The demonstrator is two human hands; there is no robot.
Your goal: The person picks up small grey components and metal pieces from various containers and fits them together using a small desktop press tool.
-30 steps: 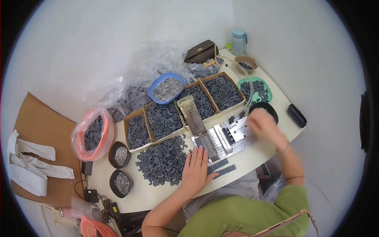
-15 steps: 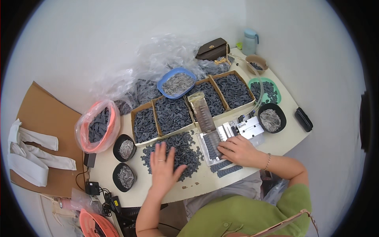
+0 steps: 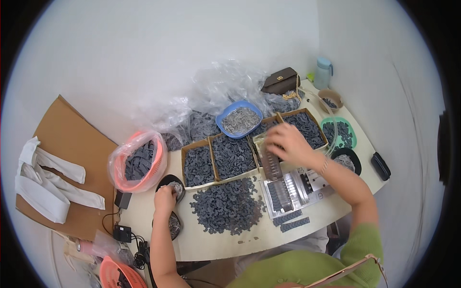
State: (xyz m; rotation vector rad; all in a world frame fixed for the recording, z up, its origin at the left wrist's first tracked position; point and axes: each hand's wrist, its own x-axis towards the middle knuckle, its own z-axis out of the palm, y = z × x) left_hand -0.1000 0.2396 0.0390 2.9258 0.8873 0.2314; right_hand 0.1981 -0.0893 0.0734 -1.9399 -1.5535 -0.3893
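My left hand (image 3: 165, 199) reaches into a small black bowl (image 3: 175, 186) of silvery bits at the table's left edge, fingers curled down into it. What it grips is hidden. My right hand (image 3: 288, 144) hovers with fingers spread over the top end of a slanted metal chute (image 3: 272, 165). The chute leads down to a metal jig (image 3: 290, 192) with dark pieces lined up in it. A loose pile of small dark grey parts (image 3: 228, 206) lies on the table between my hands.
Cardboard boxes (image 3: 199, 165) of dark parts stand behind the pile, with a blue bowl (image 3: 240, 120) behind them. An orange basket (image 3: 139, 161), a second black bowl (image 3: 173, 225), a green basket (image 3: 341, 132), another black bowl (image 3: 348, 158), a brown bag (image 3: 281, 79) and a bottle (image 3: 322, 73) ring the table.
My left hand has slid left from the pile of grey parts to the small black bowl. My right hand has gone from the jig up to the top of the chute.
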